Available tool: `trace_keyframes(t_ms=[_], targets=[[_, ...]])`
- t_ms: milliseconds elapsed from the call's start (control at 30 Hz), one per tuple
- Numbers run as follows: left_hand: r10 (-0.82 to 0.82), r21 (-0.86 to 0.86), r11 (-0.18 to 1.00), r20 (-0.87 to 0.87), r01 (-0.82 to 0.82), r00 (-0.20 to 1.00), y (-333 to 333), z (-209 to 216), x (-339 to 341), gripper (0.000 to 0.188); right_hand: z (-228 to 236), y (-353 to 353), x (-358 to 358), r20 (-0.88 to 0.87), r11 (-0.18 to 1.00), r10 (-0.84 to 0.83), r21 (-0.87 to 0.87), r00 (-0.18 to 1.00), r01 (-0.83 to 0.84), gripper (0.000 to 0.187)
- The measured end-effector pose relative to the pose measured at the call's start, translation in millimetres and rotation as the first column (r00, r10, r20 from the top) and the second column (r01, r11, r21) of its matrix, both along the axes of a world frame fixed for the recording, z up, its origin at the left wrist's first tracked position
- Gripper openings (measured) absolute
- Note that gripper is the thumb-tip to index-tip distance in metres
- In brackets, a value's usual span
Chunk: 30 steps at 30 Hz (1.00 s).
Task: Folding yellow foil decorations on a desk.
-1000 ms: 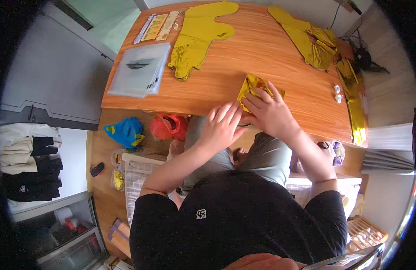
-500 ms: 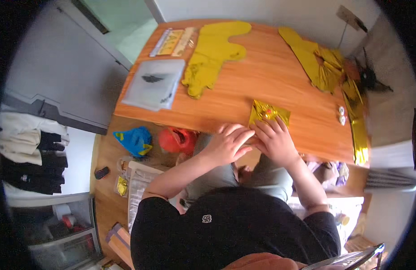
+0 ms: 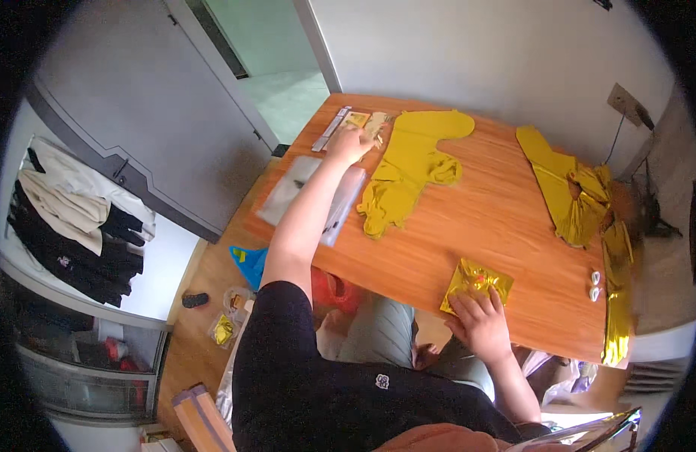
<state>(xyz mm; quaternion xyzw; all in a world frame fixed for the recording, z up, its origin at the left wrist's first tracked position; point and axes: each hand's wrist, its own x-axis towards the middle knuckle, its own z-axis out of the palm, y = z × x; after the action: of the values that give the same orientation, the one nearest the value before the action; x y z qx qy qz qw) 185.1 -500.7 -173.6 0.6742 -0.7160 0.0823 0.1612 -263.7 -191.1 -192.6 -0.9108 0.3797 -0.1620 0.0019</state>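
Note:
My left hand (image 3: 349, 145) reaches to the far left of the table, above a flat packet (image 3: 355, 119) with a pale and yellow front. Its fingers are slightly bent and apart; whether they touch the packet is hard to tell. Near the front edge, my right hand (image 3: 483, 325) lies with fingers spread on a folded square of shiny gold foil (image 3: 479, 273). Between the hands lies a large flat gold foil balloon (image 3: 412, 162), uninflated. Below my left hand, a clear plastic bag (image 3: 346, 197) is partly covered by my forearm.
More crumpled gold foil (image 3: 562, 184) runs along the right side of the wooden table (image 3: 506, 203). Two small white rolls (image 3: 595, 286) sit near the right edge. A blue bag (image 3: 250, 264) and a red bag (image 3: 334, 294) are below the left front edge.
My left hand has left the foil square and stretched out to the far left packet. My right hand stays at the square, its fingers now flatter on it. The view has shifted.

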Motion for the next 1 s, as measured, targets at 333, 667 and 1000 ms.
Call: trace_keyframes(t_ms=[333, 667, 1000], targets=[[0.005, 0.083, 0.997, -0.123, 0.005, 0.992, -21, -33, -17, 0.029, 2, -6, -1, -0.045, 0.999, 0.031, 0.012, 0.999, -0.031, 0.051], [0.022, -0.025, 0.999, -0.052, -0.024, 0.998, -16, -18, -24, 0.027, 2, -7, -2, -0.031, 0.999, 0.03, 0.025, 0.999, -0.029, 0.049], [0.093, 0.164, 0.985, -0.207, -0.059, 0.974, -28, -13, -8, 0.029, 1, -4, -3, 0.002, 0.999, 0.043, -0.002, 0.999, -0.043, 0.049]])
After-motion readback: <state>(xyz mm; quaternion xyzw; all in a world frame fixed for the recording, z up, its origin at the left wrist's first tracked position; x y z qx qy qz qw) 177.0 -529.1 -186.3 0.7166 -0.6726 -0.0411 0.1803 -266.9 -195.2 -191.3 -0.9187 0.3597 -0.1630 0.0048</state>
